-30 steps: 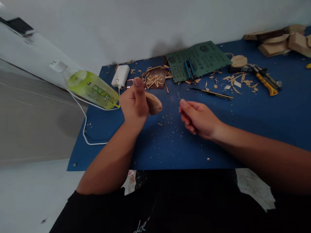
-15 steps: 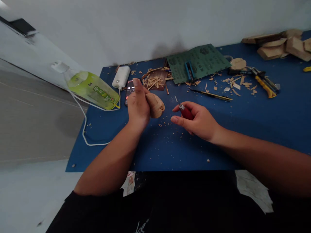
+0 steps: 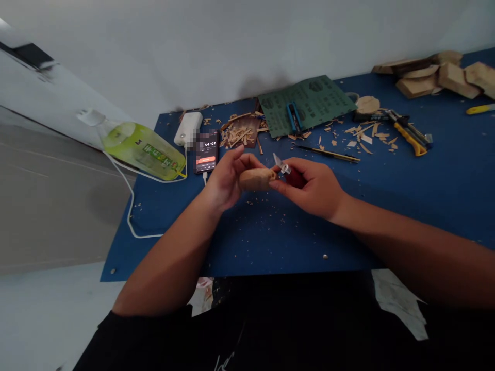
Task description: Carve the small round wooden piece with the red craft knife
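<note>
My left hand [image 3: 228,180] is closed round a rounded piece of carved wood [image 3: 256,179], which has a rough hollow at its right end. In my right hand [image 3: 315,188] is a carving knife [image 3: 294,178] with a dark red handle, a metal collar and a short pale blade pointing up and left. The thumb and fingertip of my right hand touch the wood's right end. The blade stands beside that end; whether it touches the wood I cannot tell. Small wood crumbs [image 3: 266,208] lie on the blue table [image 3: 278,247] below.
Behind my hands lie a lit phone [image 3: 206,152], a white power bank [image 3: 188,128], wood shavings [image 3: 242,133] and green sandpaper [image 3: 320,100] bearing a blue tool [image 3: 294,117]. A green bottle [image 3: 143,149] is left. Rightward are a thin tool [image 3: 328,153], a yellow cutter [image 3: 408,135] and wood blocks [image 3: 458,80].
My left hand has turned and lowered the wood, bringing it rightward to my right hand. My right hand's fingers now meet its end, and the knife has turned so its blade shows wider.
</note>
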`<move>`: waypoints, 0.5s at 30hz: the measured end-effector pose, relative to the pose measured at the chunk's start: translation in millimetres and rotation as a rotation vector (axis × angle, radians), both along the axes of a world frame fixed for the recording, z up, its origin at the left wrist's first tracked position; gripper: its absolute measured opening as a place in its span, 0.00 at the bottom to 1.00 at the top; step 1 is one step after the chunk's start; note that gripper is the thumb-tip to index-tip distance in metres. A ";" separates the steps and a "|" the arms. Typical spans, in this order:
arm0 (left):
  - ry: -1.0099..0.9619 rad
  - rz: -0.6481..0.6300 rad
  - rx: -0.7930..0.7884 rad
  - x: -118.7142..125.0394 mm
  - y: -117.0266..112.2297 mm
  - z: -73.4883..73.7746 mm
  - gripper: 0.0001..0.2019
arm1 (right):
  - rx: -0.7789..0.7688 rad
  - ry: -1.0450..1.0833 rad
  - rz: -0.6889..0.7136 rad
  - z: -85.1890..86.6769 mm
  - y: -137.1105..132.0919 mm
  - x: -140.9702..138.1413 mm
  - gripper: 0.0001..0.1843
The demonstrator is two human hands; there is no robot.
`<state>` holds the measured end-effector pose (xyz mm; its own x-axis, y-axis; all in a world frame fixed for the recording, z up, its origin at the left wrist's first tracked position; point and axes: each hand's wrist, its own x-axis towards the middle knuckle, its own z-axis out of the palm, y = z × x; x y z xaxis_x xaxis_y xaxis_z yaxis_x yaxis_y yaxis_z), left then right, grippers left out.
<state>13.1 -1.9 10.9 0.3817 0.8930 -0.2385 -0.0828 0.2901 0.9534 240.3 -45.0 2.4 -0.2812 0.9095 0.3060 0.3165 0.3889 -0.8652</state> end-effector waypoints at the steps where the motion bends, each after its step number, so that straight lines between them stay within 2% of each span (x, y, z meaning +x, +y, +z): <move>1: -0.026 -0.046 -0.032 -1.2 -1.4 2.0 0.31 | 0.013 -0.017 0.027 0.8 -0.8 0.9 0.18; 4: -0.032 -0.179 -0.073 -2.0 -6.0 1.1 0.34 | 0.041 -0.060 0.079 1.6 -4.3 2.1 0.19; 8: -0.018 -0.266 -0.084 -1.4 -8.7 -3.5 0.36 | 0.078 -0.081 0.096 0.8 -5.9 3.0 0.18; 15: 0.005 -0.225 -0.039 0.7 -10.1 2.0 0.34 | 0.094 -0.049 0.106 0.0 -7.4 3.3 0.17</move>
<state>13.8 -11.9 12.9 0.5687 0.7757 -0.2735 -0.0074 0.3374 0.9413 243.6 -52.4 2.4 -0.3906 0.8419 0.3724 0.3105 0.5013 -0.8077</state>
